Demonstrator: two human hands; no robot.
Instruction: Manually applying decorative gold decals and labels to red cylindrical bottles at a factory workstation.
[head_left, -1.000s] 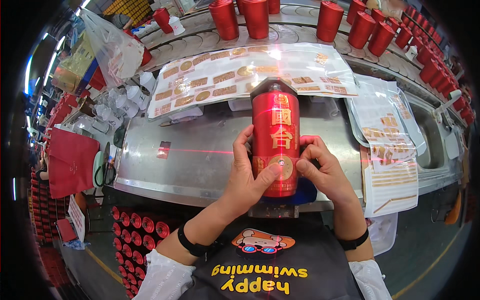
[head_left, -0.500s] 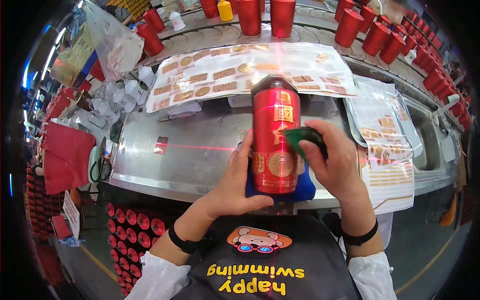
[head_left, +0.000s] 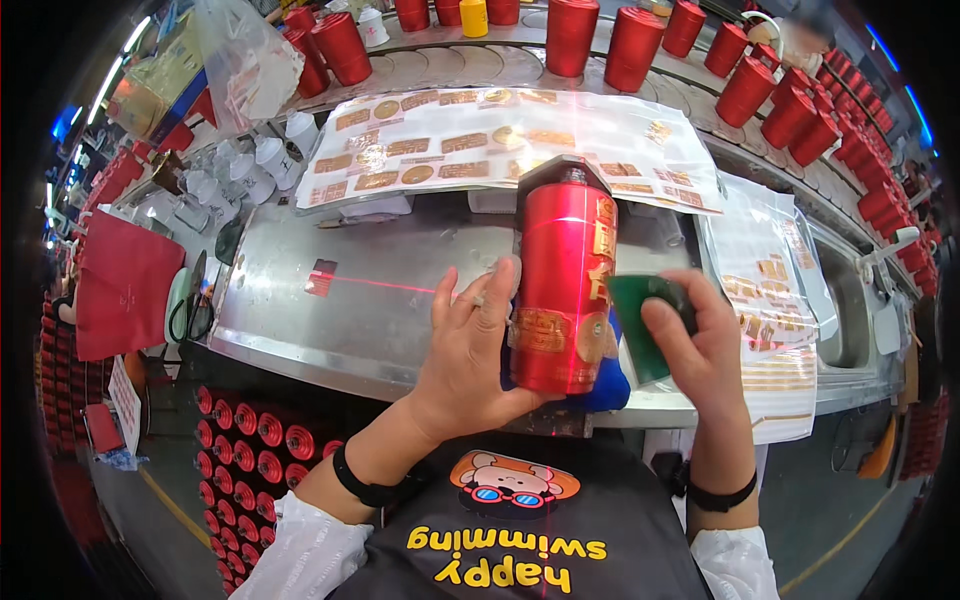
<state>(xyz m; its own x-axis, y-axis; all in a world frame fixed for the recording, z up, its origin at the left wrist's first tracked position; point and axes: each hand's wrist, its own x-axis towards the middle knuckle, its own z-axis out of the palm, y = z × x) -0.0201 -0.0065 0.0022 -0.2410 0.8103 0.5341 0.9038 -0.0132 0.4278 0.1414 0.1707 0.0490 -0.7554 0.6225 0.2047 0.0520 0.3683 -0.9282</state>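
A red metallic bottle (head_left: 560,290) with gold lettering and gold labels lies on a blue cloth (head_left: 612,388), partly over a dark holder (head_left: 565,170) at its far end. A thin red light line crosses it. My left hand (head_left: 470,350) is open, its fingers stretched upward and its thumb side resting along the bottle's left side and lower end. In my right hand (head_left: 705,345), a green flat scraper (head_left: 640,330) is pinched between thumb and fingers, just right of the bottle and apart from it. A round gold label on the bottle faces right, partly turned away.
Sheets of gold stickers (head_left: 400,150) lie beyond the bottle; more sticker sheets (head_left: 765,270) lie on the right, near a sink (head_left: 850,310). A conveyor (head_left: 490,65) carries red bottles along the back. White caps (head_left: 275,160) stand left. Stacked red bottles (head_left: 245,460) fill the lower left.
The bottle has turned, so its gold lettering and round label moved toward the right side. My right hand drew the scraper away to the right; my left fingers lifted and spread.
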